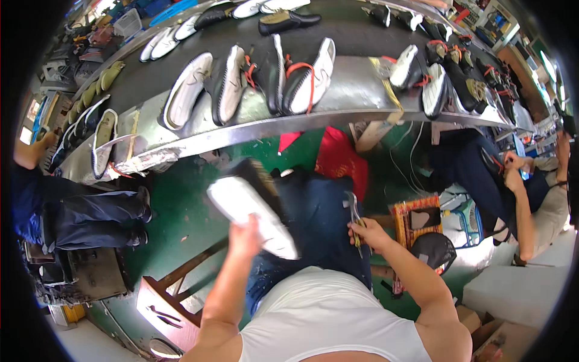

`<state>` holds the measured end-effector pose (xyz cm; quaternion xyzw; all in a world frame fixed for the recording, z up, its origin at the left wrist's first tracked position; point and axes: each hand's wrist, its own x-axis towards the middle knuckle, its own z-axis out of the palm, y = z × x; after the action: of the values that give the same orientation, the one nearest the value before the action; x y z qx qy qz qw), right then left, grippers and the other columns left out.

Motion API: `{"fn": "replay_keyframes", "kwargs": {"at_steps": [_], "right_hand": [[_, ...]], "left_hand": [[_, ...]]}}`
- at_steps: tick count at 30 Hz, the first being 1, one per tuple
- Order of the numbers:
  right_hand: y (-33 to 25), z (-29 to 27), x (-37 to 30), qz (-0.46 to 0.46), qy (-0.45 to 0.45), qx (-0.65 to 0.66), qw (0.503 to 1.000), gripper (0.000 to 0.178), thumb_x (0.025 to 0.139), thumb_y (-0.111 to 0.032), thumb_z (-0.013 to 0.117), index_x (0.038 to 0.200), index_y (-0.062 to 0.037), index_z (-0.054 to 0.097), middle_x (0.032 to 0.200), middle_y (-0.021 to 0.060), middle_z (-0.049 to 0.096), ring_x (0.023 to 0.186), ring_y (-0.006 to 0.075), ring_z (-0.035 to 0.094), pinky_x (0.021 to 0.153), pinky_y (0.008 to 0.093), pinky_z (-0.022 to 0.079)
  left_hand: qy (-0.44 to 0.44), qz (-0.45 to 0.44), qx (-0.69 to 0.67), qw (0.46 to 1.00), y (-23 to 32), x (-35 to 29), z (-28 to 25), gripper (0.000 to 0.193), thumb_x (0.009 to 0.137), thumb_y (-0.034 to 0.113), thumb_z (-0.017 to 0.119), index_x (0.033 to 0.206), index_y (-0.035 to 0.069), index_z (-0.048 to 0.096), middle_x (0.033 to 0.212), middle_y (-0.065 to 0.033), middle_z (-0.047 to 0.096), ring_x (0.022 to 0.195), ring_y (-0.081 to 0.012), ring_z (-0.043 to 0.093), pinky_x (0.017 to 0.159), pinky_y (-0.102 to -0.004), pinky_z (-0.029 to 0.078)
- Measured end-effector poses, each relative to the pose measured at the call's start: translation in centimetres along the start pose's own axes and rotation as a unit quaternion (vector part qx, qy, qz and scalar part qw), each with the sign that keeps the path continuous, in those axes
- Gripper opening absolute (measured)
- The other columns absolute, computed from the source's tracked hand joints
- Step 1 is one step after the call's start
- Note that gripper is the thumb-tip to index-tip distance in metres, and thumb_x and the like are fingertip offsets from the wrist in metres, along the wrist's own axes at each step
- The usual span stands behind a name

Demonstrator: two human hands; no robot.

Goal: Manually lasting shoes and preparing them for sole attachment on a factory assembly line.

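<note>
Over my lap my left hand (246,236) is wrapped round the side of a shoe (253,208). A broad white face of the shoe is turned up, with a dark part along its far side; motion blurs its detail. To the right, my right hand (371,235) is closed round a pair of pliers (353,208) with yellowish handles and a metal head pointing away from me. The pliers are apart from the shoe, above my right thigh. On the metal bench edge ahead stand several white and black shoes (187,90), some with red laces (311,87).
A dark conveyor belt (211,33) carrying shoes runs across the far side. At left stands a person in dark trousers (99,217); at right another person's hands (515,169) work near the line. A second pair of pliers (166,315) lies on a wooden stool (151,301). Red cloth (341,160) hangs below the bench.
</note>
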<state>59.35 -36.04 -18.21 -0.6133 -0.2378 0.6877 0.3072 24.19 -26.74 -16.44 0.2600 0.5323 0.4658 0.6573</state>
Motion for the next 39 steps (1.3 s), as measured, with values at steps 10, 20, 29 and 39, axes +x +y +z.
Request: {"fn": "replay_keyframes", "kwargs": {"at_steps": [10, 20, 29, 39], "right_hand": [[-0.9, 0.5, -4.5, -0.106, 0.044, -0.085, 0.99, 0.029, 0.095, -0.017, 0.06, 0.119, -0.0007, 0.055, 0.076, 0.0031, 0.061, 0.067, 0.0105, 0.055, 0.062, 0.0274, 0.046], [-5.0, 2.6, -7.1, -0.051, -0.056, -0.055, 0.996, 0.023, 0.098, -0.017, 0.055, 0.112, 0.0011, 0.057, 0.092, 0.0079, 0.065, 0.069, 0.0136, 0.063, 0.064, 0.0279, 0.052], [-6.5, 5.7, -10.5, -0.126, -0.131, -0.058, 0.982, 0.028, 0.098, -0.017, 0.055, 0.12, 0.0008, 0.055, 0.087, 0.0028, 0.062, 0.072, 0.0106, 0.058, 0.061, 0.0281, 0.047], [-8.3, 5.1, -12.6, -0.181, -0.06, -0.174, 0.966, 0.025, 0.096, -0.014, 0.056, 0.117, -0.0003, 0.058, 0.088, 0.0063, 0.064, 0.076, 0.0105, 0.061, 0.068, 0.0282, 0.051]], "left_hand": [[-0.233, 0.007, 0.47, 0.851, -2.9, 4.6, 12.4, 0.066, 0.088, 0.043, 0.069, 0.129, -0.006, 0.055, 0.114, -0.0245, 0.067, 0.106, -0.034, 0.066, 0.094, -0.0398, 0.05], [-0.338, 0.019, 0.123, 0.933, -1.3, 4.1, 14.6, 0.088, 0.085, 0.012, 0.077, 0.155, 0.011, 0.024, 0.126, -0.0123, 0.056, 0.112, -0.0203, 0.056, 0.099, -0.0329, 0.045], [-0.374, 0.048, 0.147, 0.915, 2.5, -1.7, 11.0, 0.066, 0.093, 0.018, 0.069, 0.147, 0.012, 0.033, 0.123, -0.0067, 0.055, 0.112, -0.0154, 0.053, 0.101, -0.0316, 0.042], [-0.319, 0.229, 0.274, 0.878, 1.7, -1.5, 7.8, 0.054, 0.099, 0.037, 0.055, 0.144, 0.013, 0.039, 0.152, -0.015, 0.029, 0.139, -0.0289, 0.032, 0.113, -0.0388, 0.027]]}}
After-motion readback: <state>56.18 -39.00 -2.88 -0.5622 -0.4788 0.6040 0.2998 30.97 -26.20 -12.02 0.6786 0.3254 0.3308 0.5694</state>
